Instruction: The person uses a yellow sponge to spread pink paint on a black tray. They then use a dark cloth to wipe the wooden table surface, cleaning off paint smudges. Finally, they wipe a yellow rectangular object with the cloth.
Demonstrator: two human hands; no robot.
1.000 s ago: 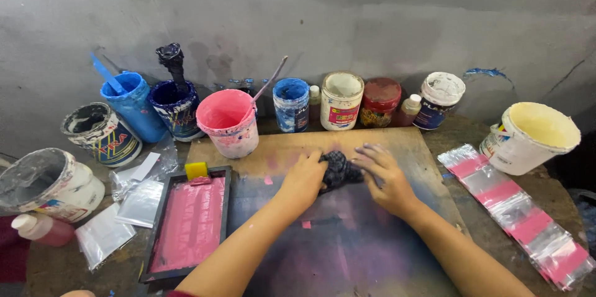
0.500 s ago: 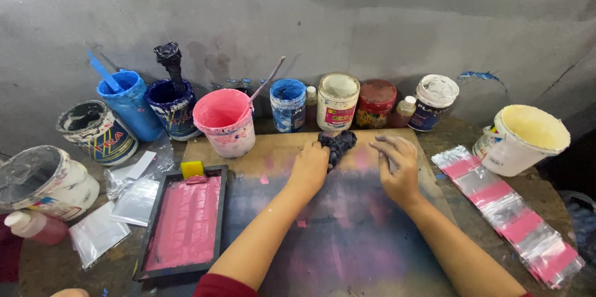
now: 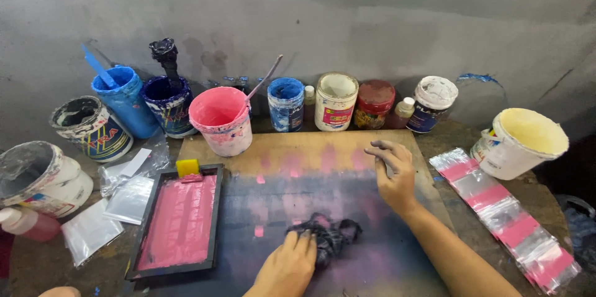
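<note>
From the head camera, we see our left hand (image 3: 287,266) at about six o'clock on the stained board (image 3: 298,148), fingers curled down and pressing a dark, ink-soaked rag (image 3: 329,235). The rag is bunched and limp, so we judge it light, soft and probably damp and slick with ink; it is best gathered from the top in a loose fist, not pinched at an edge. Our right hand (image 3: 392,176) lies at two o'clock from the rag, well apart from it, fingers spread flat on the board and holding nothing.

For room, the board's middle and twelve o'clock strip lie bare. At nine o'clock a black-framed screen (image 3: 180,222) coated pink sits just beside the board. A pink bucket (image 3: 222,120) touches the far left corner, with a row of paint jars behind. At three o'clock, clear bags with pink stripes (image 3: 506,216) lie near the board's right edge.
</note>
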